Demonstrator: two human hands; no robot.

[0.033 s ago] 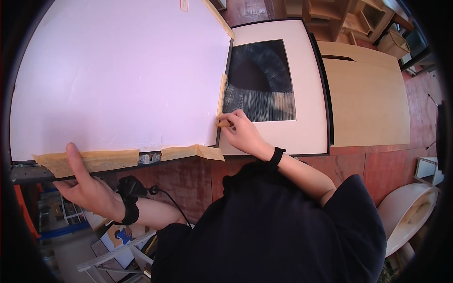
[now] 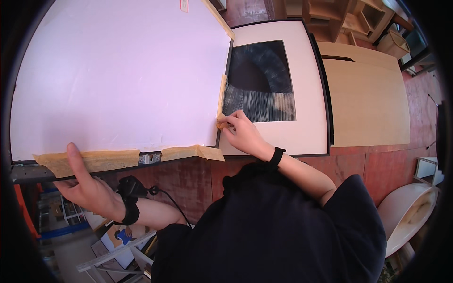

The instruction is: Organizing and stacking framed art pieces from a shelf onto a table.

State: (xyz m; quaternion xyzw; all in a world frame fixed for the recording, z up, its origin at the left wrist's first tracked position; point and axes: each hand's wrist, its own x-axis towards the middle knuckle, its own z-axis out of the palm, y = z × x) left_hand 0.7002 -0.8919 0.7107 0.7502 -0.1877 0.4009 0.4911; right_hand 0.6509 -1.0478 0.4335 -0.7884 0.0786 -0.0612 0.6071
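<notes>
A large picture frame lies with its white backing board (image 2: 127, 85) upward, strips of tan masking tape along its dark edges. My left hand (image 2: 89, 193) grips the near left edge, thumb on the wide tape strip (image 2: 108, 160) and fingers under the frame, partly hidden. At the right edge my right hand (image 2: 243, 133) is closed, thumb and fingertips pinching the lower end of a narrow masking tape strip (image 2: 222, 94). Another tape piece (image 2: 193, 152) at the near right corner sticks out past the frame. Between the near strips a metal clip (image 2: 150, 158) shows.
Under the frame's right side lies a framed dark picture (image 2: 259, 80) with a wide white mat. Brown boards (image 2: 368, 99) are farther right, wooden shelving (image 2: 349, 19) behind. A white basin-like object (image 2: 410, 217) stands at lower right, a metal rack (image 2: 118, 254) at lower left.
</notes>
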